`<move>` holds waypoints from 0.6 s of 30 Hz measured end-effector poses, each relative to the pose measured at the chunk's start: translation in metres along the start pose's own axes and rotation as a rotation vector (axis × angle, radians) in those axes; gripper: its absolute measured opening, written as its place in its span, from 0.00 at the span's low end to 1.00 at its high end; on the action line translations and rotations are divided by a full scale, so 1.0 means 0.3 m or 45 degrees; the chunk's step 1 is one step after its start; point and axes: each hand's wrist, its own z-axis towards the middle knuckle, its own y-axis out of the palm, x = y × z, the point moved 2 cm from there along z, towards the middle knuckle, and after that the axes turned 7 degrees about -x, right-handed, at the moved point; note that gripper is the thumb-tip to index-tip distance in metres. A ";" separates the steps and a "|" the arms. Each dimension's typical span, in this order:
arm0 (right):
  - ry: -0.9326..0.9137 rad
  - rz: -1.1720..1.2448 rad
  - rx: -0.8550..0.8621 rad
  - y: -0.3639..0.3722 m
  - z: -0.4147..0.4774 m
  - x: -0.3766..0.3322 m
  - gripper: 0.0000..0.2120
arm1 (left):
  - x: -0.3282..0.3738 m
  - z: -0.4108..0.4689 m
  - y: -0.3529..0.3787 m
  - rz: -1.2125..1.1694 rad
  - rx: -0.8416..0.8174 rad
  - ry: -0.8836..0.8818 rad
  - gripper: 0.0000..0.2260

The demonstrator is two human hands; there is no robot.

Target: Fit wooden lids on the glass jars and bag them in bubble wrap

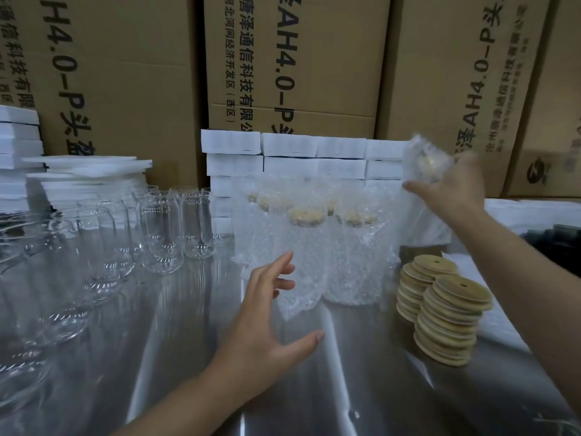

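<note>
While raised at upper right, one bagged jar (425,162) sits in the right hand (452,187), fingers wrapped around its bubble-wrap sleeve; wooden lid visible thru the wrap, image blurred there. Jar is up off the surface, in front of the white foam blocks (314,152) and cardboard cartons (301,58).

Below and left of it: group of bagged jars (314,247) standing upright on the steel surface (195,357), lids on, wrap tops open above the lids. Exact count not readable thru the plastic.

Left hand (267,322) hovers over the surface just in front of that group, fingers spread, thumb out, holding nothing; fingertips near the closest bag, contact cannot be told.

Right of the group: two stacks of wooden lids (446,309), round w/ a small hole each, stacks touching, slightly leaning.

Left side: bare glass jars (176,225), no lids, upright, crowded from mid-left to the near-left edge. Behind them, stacked white foam sheets (88,171).

Far right: white bubble wrap sheets (534,212) behind the right forearm.
</note>
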 end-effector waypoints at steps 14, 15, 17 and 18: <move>0.196 -0.366 -0.424 0.180 0.022 0.163 0.32 | -0.005 0.003 0.008 0.053 -0.133 -0.006 0.30; 0.236 -0.384 -0.440 0.177 0.013 0.148 0.32 | -0.013 0.004 0.007 0.065 -0.151 -0.023 0.28; 0.241 -0.343 -0.328 0.162 -0.015 0.087 0.30 | -0.040 0.005 0.005 0.094 -0.185 -0.058 0.26; 0.175 -0.250 -0.173 0.148 -0.041 0.043 0.27 | -0.059 0.006 0.005 0.104 -0.191 -0.076 0.25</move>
